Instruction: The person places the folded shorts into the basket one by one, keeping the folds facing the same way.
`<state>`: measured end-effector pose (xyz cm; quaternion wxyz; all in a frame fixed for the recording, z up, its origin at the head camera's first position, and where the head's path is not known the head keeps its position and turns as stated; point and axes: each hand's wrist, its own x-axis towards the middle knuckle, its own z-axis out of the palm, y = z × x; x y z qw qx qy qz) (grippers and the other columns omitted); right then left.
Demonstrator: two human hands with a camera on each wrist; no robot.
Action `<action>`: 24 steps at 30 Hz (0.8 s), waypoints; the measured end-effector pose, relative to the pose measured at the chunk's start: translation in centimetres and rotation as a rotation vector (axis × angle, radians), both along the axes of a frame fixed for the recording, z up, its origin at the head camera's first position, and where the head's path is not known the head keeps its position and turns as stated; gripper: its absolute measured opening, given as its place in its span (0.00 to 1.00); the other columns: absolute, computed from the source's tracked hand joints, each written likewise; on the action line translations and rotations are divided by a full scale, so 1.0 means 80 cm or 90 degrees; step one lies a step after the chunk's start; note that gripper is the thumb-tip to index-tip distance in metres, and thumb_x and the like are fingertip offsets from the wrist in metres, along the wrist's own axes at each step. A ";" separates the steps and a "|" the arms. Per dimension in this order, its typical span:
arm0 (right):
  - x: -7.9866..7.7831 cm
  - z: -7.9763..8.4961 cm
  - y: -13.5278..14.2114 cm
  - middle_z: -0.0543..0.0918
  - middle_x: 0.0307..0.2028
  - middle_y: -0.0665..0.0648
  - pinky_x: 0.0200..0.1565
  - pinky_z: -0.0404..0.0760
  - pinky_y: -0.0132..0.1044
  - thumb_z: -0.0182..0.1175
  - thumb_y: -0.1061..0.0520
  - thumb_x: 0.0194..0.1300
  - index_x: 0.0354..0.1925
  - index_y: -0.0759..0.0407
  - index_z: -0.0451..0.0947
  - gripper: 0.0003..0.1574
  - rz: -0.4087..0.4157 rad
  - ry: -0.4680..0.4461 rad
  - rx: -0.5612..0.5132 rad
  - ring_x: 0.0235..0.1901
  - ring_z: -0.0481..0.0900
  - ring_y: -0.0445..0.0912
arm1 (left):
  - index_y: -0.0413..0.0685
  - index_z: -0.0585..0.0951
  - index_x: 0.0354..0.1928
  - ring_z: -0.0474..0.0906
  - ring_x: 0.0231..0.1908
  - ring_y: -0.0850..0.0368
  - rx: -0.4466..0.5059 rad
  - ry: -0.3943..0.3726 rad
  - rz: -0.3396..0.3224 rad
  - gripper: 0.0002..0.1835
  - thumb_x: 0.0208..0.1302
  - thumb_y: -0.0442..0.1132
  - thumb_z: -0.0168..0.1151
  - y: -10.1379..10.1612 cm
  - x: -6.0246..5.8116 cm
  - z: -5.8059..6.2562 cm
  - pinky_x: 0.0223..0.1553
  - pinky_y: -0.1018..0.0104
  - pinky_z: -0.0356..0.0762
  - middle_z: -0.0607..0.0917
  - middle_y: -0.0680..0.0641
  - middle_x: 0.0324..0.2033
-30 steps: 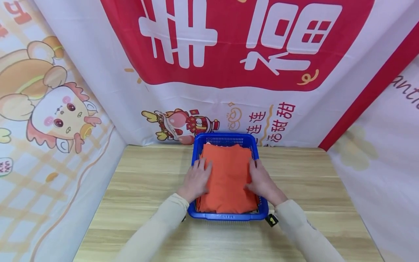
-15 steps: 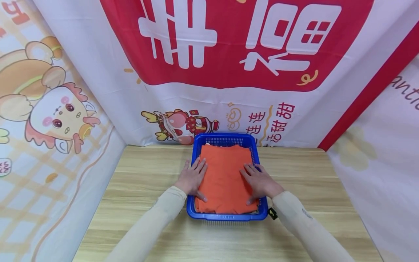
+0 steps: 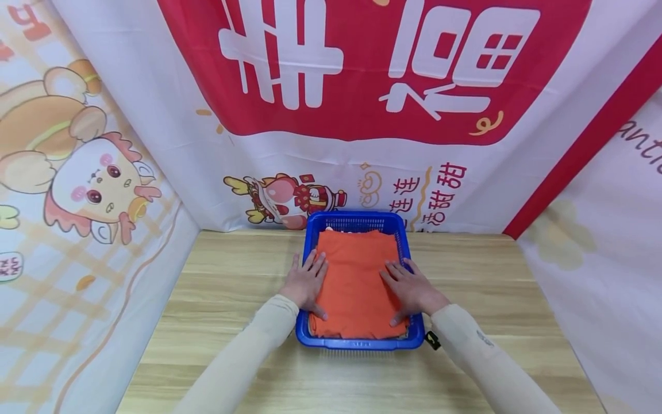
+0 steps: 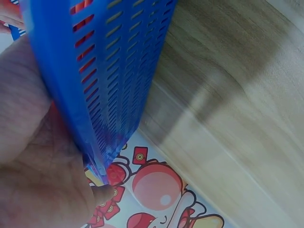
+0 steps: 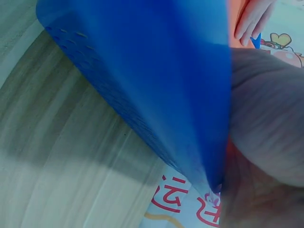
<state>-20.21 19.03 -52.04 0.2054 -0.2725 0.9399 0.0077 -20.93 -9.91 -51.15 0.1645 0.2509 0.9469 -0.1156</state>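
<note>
A folded orange cloth (image 3: 357,282) lies flat in a blue plastic basket (image 3: 362,344), with a bit of other patterned fabric showing at its far edge. My left hand (image 3: 305,283) rests on the cloth's left side, fingers spread and thumb toward me. On the right side my right hand (image 3: 411,290) lies with its fingers spread on the cloth. Both palms cross the basket's side rims. In the left wrist view the hand (image 4: 42,142) is beside the slotted basket wall (image 4: 109,71); the right wrist view shows the other wall (image 5: 156,71) close to that palm.
The basket stands on a wood-grain table (image 3: 233,276) against a printed cloth backdrop (image 3: 279,155). More printed cloth hangs on the left (image 3: 88,190) and right (image 3: 595,230). A small black tag (image 3: 432,340) shows by the right forearm.
Both hands have moved from the cloth's side edges to lie flatter on its top, fingers spread. Over the last half second they have stayed nearly still.
</note>
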 end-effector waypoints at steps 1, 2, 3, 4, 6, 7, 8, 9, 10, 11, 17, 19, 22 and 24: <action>0.000 -0.001 0.001 0.49 0.79 0.66 0.74 0.32 0.60 0.75 0.27 0.45 0.79 0.62 0.53 0.77 0.000 -0.001 -0.007 0.78 0.44 0.61 | 0.45 0.52 0.81 0.36 0.79 0.42 0.003 0.002 0.000 0.72 0.40 0.80 0.68 0.000 0.000 -0.001 0.73 0.34 0.36 0.47 0.43 0.80; 0.001 -0.001 0.002 0.49 0.78 0.67 0.74 0.32 0.61 0.76 0.28 0.45 0.78 0.63 0.53 0.77 0.001 -0.001 -0.019 0.78 0.45 0.62 | 0.45 0.52 0.80 0.36 0.79 0.42 0.006 0.002 0.001 0.72 0.41 0.80 0.69 0.000 0.000 -0.001 0.73 0.34 0.36 0.48 0.43 0.80; 0.001 -0.002 0.003 0.50 0.78 0.67 0.74 0.31 0.60 0.76 0.28 0.45 0.78 0.63 0.53 0.77 0.001 -0.002 -0.025 0.78 0.45 0.62 | 0.45 0.52 0.80 0.36 0.79 0.42 0.007 0.002 0.001 0.72 0.41 0.80 0.69 0.000 0.001 -0.001 0.73 0.34 0.36 0.48 0.43 0.80; 0.001 -0.002 0.003 0.50 0.78 0.67 0.74 0.31 0.60 0.76 0.29 0.45 0.78 0.63 0.53 0.77 0.000 -0.004 -0.032 0.78 0.45 0.61 | 0.45 0.52 0.80 0.36 0.79 0.42 0.008 0.001 0.001 0.72 0.41 0.80 0.69 0.001 0.001 -0.001 0.73 0.34 0.36 0.48 0.43 0.80; 0.001 -0.004 0.004 0.50 0.78 0.67 0.74 0.30 0.60 0.77 0.30 0.45 0.79 0.63 0.53 0.76 -0.004 -0.008 -0.046 0.78 0.45 0.61 | 0.45 0.53 0.80 0.37 0.79 0.42 0.016 0.000 0.003 0.71 0.41 0.79 0.69 0.001 0.001 -0.002 0.73 0.34 0.36 0.48 0.43 0.80; 0.001 -0.004 0.005 0.50 0.79 0.66 0.74 0.30 0.60 0.77 0.30 0.45 0.79 0.62 0.53 0.77 -0.008 -0.012 -0.051 0.78 0.45 0.61 | 0.45 0.53 0.80 0.36 0.79 0.42 0.019 0.000 0.003 0.72 0.41 0.79 0.69 0.001 0.001 -0.002 0.73 0.34 0.35 0.48 0.43 0.80; 0.001 -0.005 0.005 0.50 0.79 0.66 0.74 0.29 0.59 0.77 0.30 0.45 0.79 0.62 0.53 0.76 -0.010 -0.014 -0.057 0.78 0.44 0.61 | 0.45 0.52 0.80 0.36 0.79 0.42 0.022 -0.003 0.004 0.71 0.41 0.79 0.69 0.001 0.001 -0.002 0.73 0.34 0.34 0.48 0.43 0.80; 0.000 -0.005 0.005 0.50 0.79 0.66 0.74 0.29 0.59 0.77 0.30 0.45 0.79 0.62 0.53 0.76 -0.014 -0.017 -0.059 0.78 0.44 0.61 | 0.45 0.52 0.80 0.36 0.79 0.42 0.027 -0.004 0.004 0.71 0.41 0.79 0.70 0.001 0.001 -0.003 0.73 0.34 0.34 0.48 0.43 0.80; 0.000 -0.006 0.005 0.50 0.79 0.66 0.74 0.29 0.59 0.77 0.30 0.45 0.79 0.62 0.53 0.76 -0.017 -0.018 -0.065 0.78 0.44 0.61 | 0.45 0.53 0.80 0.36 0.79 0.42 0.035 -0.004 0.005 0.71 0.41 0.78 0.70 0.000 0.001 -0.003 0.73 0.33 0.34 0.48 0.43 0.80; -0.001 -0.006 0.006 0.50 0.79 0.66 0.74 0.28 0.59 0.77 0.30 0.45 0.79 0.62 0.53 0.76 -0.020 -0.019 -0.071 0.78 0.44 0.61 | 0.45 0.52 0.80 0.36 0.79 0.42 0.038 -0.006 0.006 0.71 0.41 0.78 0.71 0.000 0.001 -0.003 0.73 0.33 0.33 0.48 0.43 0.80; 0.002 0.000 0.006 0.55 0.77 0.66 0.75 0.31 0.58 0.75 0.33 0.52 0.77 0.63 0.57 0.68 -0.041 -0.016 -0.141 0.77 0.48 0.60 | 0.45 0.52 0.80 0.34 0.78 0.40 0.082 -0.023 0.016 0.70 0.44 0.78 0.70 -0.002 -0.001 -0.004 0.72 0.33 0.32 0.46 0.42 0.80; 0.006 0.004 0.006 0.58 0.76 0.66 0.75 0.38 0.58 0.74 0.36 0.56 0.76 0.63 0.60 0.62 -0.055 -0.002 -0.188 0.76 0.51 0.61 | 0.44 0.53 0.80 0.34 0.78 0.39 0.131 -0.029 0.030 0.67 0.47 0.76 0.69 -0.004 -0.002 -0.005 0.72 0.32 0.32 0.48 0.42 0.80; 0.010 0.011 0.010 0.64 0.73 0.67 0.73 0.53 0.60 0.72 0.40 0.61 0.74 0.64 0.64 0.53 -0.076 0.039 -0.263 0.73 0.58 0.63 | 0.44 0.55 0.79 0.36 0.78 0.39 0.213 -0.015 0.057 0.59 0.56 0.72 0.66 -0.009 -0.003 -0.006 0.72 0.31 0.33 0.50 0.41 0.79; 0.011 0.015 0.016 0.65 0.73 0.67 0.70 0.60 0.61 0.70 0.42 0.64 0.74 0.63 0.65 0.50 -0.100 0.068 -0.300 0.72 0.60 0.63 | 0.43 0.57 0.79 0.39 0.78 0.39 0.269 0.013 0.079 0.53 0.63 0.67 0.63 -0.015 -0.002 -0.005 0.72 0.31 0.36 0.51 0.41 0.79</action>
